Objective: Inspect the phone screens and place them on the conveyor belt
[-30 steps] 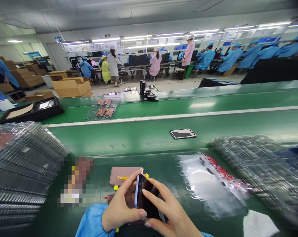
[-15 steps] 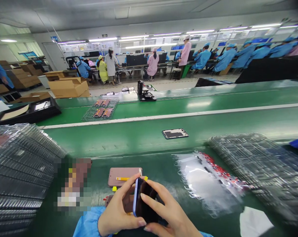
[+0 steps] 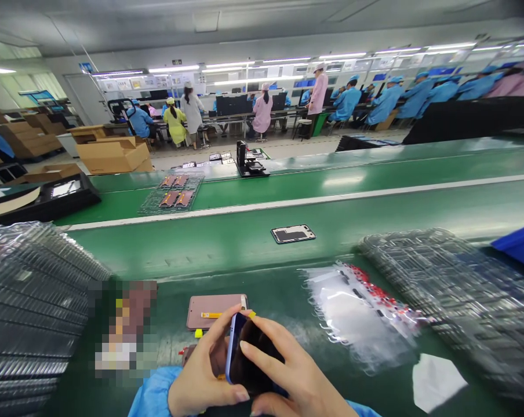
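Both my hands hold a smartphone (image 3: 254, 364) with a dark glossy screen and a blue-violet edge, tilted near the bottom of the view. My left hand (image 3: 205, 373) grips its left edge, thumb low and index finger at the top corner. Wrapped around the right side is my right hand (image 3: 294, 370), its index fingertip resting on the screen. Just behind lies a pinkish-brown phone screen panel (image 3: 216, 304) with a yellow flex strip. Another brown panel (image 3: 190, 353) is partly hidden under my left hand.
Stacked clear plastic trays (image 3: 36, 307) stand at left, more trays (image 3: 453, 295) at right. Clear films with red tabs (image 3: 353, 313) lie right of my hands, near white paper (image 3: 438, 382). A phone housing (image 3: 293, 233) sits on the green conveyor belt (image 3: 375, 214). Several people work beyond.
The phone housing on the belt has shifted left. The whole view has swung slightly, moving most things a little left. My hands keep their hold on the smartphone.
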Action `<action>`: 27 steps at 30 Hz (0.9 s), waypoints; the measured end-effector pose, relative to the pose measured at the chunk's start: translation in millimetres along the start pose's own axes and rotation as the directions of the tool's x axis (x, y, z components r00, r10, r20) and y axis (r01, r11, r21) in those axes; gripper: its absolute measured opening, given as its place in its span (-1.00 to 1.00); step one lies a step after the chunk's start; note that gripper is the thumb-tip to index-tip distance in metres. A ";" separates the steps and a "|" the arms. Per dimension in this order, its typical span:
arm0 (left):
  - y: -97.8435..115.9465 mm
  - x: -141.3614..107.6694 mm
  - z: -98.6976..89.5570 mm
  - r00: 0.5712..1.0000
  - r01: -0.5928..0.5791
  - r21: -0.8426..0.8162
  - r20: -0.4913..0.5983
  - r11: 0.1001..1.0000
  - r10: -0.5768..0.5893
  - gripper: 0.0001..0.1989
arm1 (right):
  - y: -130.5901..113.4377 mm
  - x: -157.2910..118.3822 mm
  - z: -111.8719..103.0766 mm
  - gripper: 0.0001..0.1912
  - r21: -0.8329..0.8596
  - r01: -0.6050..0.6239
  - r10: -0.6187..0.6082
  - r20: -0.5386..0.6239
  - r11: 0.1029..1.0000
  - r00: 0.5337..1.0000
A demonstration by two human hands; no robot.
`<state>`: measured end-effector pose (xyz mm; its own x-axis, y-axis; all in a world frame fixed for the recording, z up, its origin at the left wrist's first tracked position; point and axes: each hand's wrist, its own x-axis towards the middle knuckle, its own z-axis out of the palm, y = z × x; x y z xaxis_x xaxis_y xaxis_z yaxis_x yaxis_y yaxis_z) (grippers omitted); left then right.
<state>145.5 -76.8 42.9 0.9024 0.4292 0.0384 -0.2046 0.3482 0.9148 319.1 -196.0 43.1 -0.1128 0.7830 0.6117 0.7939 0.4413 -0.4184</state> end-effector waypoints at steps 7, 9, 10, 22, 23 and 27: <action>-5.4 3.4 0.5 0.998 -0.056 -0.017 -0.024 0.998 0.056 -0.12 | -2.0 1.0 -0.2 -0.32 -0.062 -0.026 0.028 0.041 0.998 0.999; -6.8 4.6 0.4 0.998 -0.051 -0.017 -0.027 0.999 0.051 -0.13 | -1.2 -0.4 2.1 -0.35 -0.055 -0.057 0.060 0.053 0.997 0.997; -7.3 5.4 -0.1 0.999 -0.043 -0.021 -0.034 0.999 0.042 -0.14 | -0.2 -1.2 3.5 -0.36 -0.038 -0.080 0.082 0.048 0.996 0.996; 37.3 37.1 -27.4 0.909 0.246 -0.231 -0.283 0.941 -0.307 -0.51 | 14.6 -9.6 0.1 -0.43 0.716 -0.694 0.535 0.555 0.083 0.637; 39.3 39.2 -29.1 0.906 0.249 -0.220 -0.291 0.943 -0.307 -0.51 | 13.3 -10.3 1.4 -0.44 0.725 -0.689 0.504 0.600 -0.014 0.621; 40.2 42.3 -26.4 0.937 0.222 -0.206 -0.224 0.953 -0.267 -0.42 | 9.5 -13.4 8.8 -0.52 0.784 -0.601 0.515 0.583 -0.153 0.629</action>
<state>165.5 -22.7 70.7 0.8153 0.4962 -0.2985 -0.0723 0.5986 0.7978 323.0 -198.5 25.0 -0.0104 0.9750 -0.2219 -0.5225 -0.1945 -0.8301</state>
